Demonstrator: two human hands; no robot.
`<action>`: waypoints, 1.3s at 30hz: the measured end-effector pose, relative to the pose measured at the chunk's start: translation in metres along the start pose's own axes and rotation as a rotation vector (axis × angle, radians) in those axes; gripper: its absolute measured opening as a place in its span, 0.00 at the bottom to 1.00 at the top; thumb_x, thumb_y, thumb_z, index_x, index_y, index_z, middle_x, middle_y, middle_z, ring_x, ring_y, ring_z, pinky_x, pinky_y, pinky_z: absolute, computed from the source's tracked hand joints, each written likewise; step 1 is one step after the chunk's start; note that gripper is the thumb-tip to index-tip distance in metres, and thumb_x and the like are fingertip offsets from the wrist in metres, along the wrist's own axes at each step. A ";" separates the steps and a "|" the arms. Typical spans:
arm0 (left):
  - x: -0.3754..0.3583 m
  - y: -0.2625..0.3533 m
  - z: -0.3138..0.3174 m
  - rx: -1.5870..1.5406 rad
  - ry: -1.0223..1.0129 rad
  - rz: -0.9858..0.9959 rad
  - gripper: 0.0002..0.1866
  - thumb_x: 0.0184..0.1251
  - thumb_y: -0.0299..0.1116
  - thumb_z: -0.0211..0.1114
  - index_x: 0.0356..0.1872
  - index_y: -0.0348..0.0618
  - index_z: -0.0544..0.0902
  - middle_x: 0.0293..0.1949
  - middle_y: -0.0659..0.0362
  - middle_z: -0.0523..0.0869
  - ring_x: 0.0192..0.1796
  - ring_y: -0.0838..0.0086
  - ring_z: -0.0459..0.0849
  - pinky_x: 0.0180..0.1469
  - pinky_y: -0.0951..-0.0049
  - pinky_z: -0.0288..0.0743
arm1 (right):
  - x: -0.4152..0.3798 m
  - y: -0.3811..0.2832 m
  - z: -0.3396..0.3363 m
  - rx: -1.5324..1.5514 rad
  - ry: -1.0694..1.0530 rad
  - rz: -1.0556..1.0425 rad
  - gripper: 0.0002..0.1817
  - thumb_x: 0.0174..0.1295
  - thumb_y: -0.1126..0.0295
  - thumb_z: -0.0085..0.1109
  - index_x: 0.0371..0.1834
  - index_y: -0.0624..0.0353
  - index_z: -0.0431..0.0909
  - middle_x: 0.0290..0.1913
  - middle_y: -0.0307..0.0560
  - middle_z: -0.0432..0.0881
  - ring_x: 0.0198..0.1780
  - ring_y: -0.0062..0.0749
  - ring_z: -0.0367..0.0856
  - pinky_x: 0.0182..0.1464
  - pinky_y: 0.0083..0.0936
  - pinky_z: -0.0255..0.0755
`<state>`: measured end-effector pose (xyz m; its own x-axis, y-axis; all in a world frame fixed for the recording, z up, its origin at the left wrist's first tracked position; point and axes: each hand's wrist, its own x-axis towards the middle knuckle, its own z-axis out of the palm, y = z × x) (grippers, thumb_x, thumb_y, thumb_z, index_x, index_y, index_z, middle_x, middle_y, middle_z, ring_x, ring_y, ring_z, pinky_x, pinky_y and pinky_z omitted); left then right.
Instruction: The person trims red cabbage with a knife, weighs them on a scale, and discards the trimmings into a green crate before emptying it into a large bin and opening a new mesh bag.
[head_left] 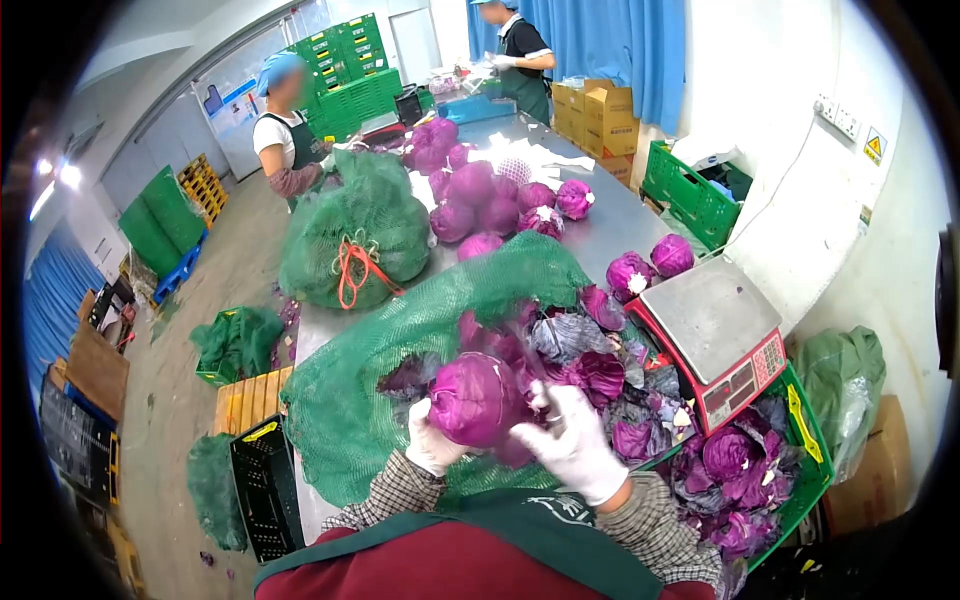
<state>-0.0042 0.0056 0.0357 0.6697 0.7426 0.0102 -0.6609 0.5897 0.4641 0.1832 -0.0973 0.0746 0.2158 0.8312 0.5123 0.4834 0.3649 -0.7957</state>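
A purple cabbage (474, 400) is held up in front of me, my white-gloved left hand (432, 442) wrapped round its lower left side. At its right side is my right hand (578, 447), also gloved, with thumb and fingers apart and the fingertips close to the head. Under both hands spreads a green mesh sack (370, 400), lying over the table edge. Loose cabbage leaves (575, 340) are heaped just beyond, some of them blurred behind the head.
A red scale (715, 320) stands at the right above a green crate (800, 480) of leaves. Further back are a full mesh sack (355, 230) and piled cabbages (478, 190) on the metal table (615, 215). Two people work across the table.
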 end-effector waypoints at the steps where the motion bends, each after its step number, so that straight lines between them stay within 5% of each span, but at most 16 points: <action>1: 0.000 -0.004 0.001 0.015 -0.018 -0.008 0.44 0.50 0.48 0.66 0.69 0.40 0.63 0.66 0.48 0.70 0.67 0.54 0.69 0.71 0.48 0.60 | -0.002 -0.013 0.004 -0.024 -0.025 0.000 0.27 0.51 0.64 0.75 0.50 0.61 0.71 0.41 0.44 0.73 0.37 0.26 0.73 0.39 0.23 0.72; 6: -0.001 -0.007 0.010 0.145 -0.047 0.040 0.48 0.47 0.49 0.69 0.70 0.41 0.60 0.68 0.49 0.68 0.69 0.57 0.68 0.72 0.53 0.59 | -0.006 -0.021 0.003 0.048 -0.078 0.070 0.20 0.54 0.71 0.71 0.45 0.63 0.73 0.38 0.46 0.73 0.34 0.31 0.75 0.36 0.25 0.73; 10: -0.002 -0.005 0.001 0.159 -0.009 0.040 0.49 0.45 0.49 0.71 0.70 0.41 0.60 0.67 0.50 0.68 0.68 0.57 0.68 0.72 0.52 0.59 | -0.002 -0.009 0.001 -0.197 -0.034 -0.296 0.11 0.55 0.78 0.64 0.40 0.64 0.75 0.35 0.48 0.74 0.34 0.36 0.78 0.33 0.28 0.74; 13: -0.004 -0.006 -0.001 0.205 -0.019 0.064 0.49 0.45 0.48 0.72 0.70 0.41 0.60 0.67 0.50 0.69 0.68 0.57 0.68 0.72 0.51 0.60 | -0.008 -0.011 0.007 0.072 -0.011 0.052 0.09 0.54 0.80 0.62 0.38 0.62 0.76 0.36 0.47 0.75 0.36 0.37 0.78 0.32 0.28 0.74; 16: -0.003 -0.005 0.002 0.152 -0.027 0.063 0.50 0.45 0.48 0.72 0.70 0.41 0.60 0.67 0.50 0.69 0.68 0.57 0.68 0.72 0.51 0.60 | 0.000 -0.010 -0.007 -0.382 -0.086 -0.495 0.10 0.53 0.80 0.62 0.38 0.59 0.78 0.37 0.46 0.76 0.38 0.37 0.78 0.33 0.28 0.75; 19: -0.003 -0.004 0.008 0.173 -0.035 0.071 0.50 0.45 0.48 0.73 0.70 0.41 0.60 0.67 0.50 0.68 0.68 0.57 0.68 0.72 0.52 0.60 | -0.005 -0.012 -0.004 -0.214 -0.157 -0.202 0.11 0.52 0.80 0.63 0.38 0.56 0.78 0.38 0.46 0.76 0.39 0.36 0.78 0.34 0.29 0.76; 22: -0.003 -0.004 0.011 0.169 -0.027 0.076 0.51 0.44 0.47 0.73 0.70 0.41 0.60 0.67 0.50 0.68 0.68 0.57 0.68 0.72 0.51 0.60 | 0.001 -0.006 -0.008 -0.362 -0.093 -0.517 0.09 0.54 0.80 0.61 0.37 0.56 0.78 0.38 0.47 0.76 0.37 0.36 0.78 0.31 0.27 0.76; 25: -0.004 -0.003 0.000 0.189 -0.017 0.070 0.51 0.42 0.47 0.73 0.70 0.41 0.60 0.67 0.50 0.68 0.68 0.56 0.68 0.72 0.50 0.59 | -0.003 -0.003 -0.006 -0.326 -0.126 -0.420 0.07 0.52 0.77 0.62 0.35 0.63 0.77 0.37 0.49 0.78 0.38 0.40 0.78 0.36 0.29 0.76; 28: -0.004 0.001 0.004 0.158 -0.018 0.046 0.52 0.40 0.46 0.74 0.70 0.41 0.60 0.67 0.49 0.68 0.68 0.55 0.68 0.72 0.49 0.59 | 0.000 -0.008 -0.006 -0.106 0.048 -0.063 0.06 0.57 0.80 0.58 0.36 0.61 0.75 0.33 0.47 0.76 0.27 0.25 0.76 0.26 0.18 0.72; 29: -0.006 0.003 0.002 0.106 -0.025 0.006 0.51 0.41 0.47 0.73 0.70 0.41 0.61 0.67 0.49 0.68 0.68 0.55 0.68 0.72 0.50 0.59 | 0.005 -0.003 -0.012 -0.214 0.084 -0.108 0.05 0.57 0.79 0.58 0.35 0.63 0.73 0.32 0.46 0.76 0.26 0.21 0.76 0.25 0.18 0.70; 30: -0.009 0.006 -0.001 0.053 -0.031 -0.037 0.50 0.42 0.47 0.72 0.69 0.41 0.62 0.67 0.49 0.68 0.68 0.55 0.68 0.72 0.50 0.59 | 0.012 -0.003 -0.018 -0.145 0.136 0.039 0.04 0.57 0.79 0.57 0.34 0.63 0.72 0.30 0.47 0.75 0.27 0.27 0.76 0.28 0.22 0.70; 32: -0.016 0.018 -0.059 -0.125 -0.178 -0.229 0.39 0.56 0.49 0.64 0.68 0.42 0.65 0.65 0.49 0.71 0.67 0.54 0.69 0.71 0.48 0.60 | 0.029 0.000 -0.029 -0.293 0.192 -0.100 0.04 0.57 0.80 0.56 0.34 0.63 0.72 0.30 0.49 0.74 0.29 0.36 0.77 0.33 0.26 0.72; 34: -0.008 0.002 -0.072 -0.319 -0.081 -0.448 0.41 0.58 0.50 0.63 0.71 0.48 0.61 0.68 0.48 0.66 0.70 0.53 0.65 0.74 0.47 0.54 | 0.039 0.003 -0.031 -0.298 0.191 -0.048 0.05 0.57 0.79 0.57 0.35 0.64 0.73 0.33 0.53 0.74 0.32 0.46 0.76 0.37 0.31 0.72; 35: 0.010 -0.007 -0.019 -0.503 -0.454 -0.748 0.39 0.65 0.49 0.58 0.73 0.47 0.55 0.63 0.51 0.71 0.63 0.55 0.70 0.66 0.54 0.63 | 0.040 0.019 -0.031 -0.360 0.204 -0.048 0.07 0.57 0.76 0.57 0.38 0.62 0.73 0.34 0.53 0.76 0.35 0.48 0.78 0.39 0.34 0.74; 37: 0.017 -0.020 0.023 -0.668 -0.758 -1.021 0.36 0.71 0.52 0.52 0.74 0.46 0.55 0.60 0.52 0.74 0.58 0.53 0.75 0.60 0.56 0.72 | 0.038 0.058 -0.030 -0.493 0.210 0.001 0.10 0.57 0.72 0.57 0.41 0.60 0.73 0.37 0.54 0.77 0.39 0.50 0.79 0.41 0.38 0.75; 39: 0.013 -0.036 0.015 -0.626 -0.817 -0.962 0.36 0.70 0.55 0.53 0.71 0.44 0.60 0.61 0.48 0.73 0.58 0.50 0.75 0.58 0.53 0.72 | 0.024 0.087 -0.030 -0.556 0.170 0.102 0.08 0.58 0.70 0.54 0.39 0.59 0.72 0.35 0.54 0.77 0.37 0.52 0.79 0.39 0.41 0.75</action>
<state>0.0334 -0.0105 0.0328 0.8015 -0.2900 0.5230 0.2672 0.9560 0.1207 0.2556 -0.0581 0.0276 0.3954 0.7547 0.5235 0.8152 -0.0258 -0.5786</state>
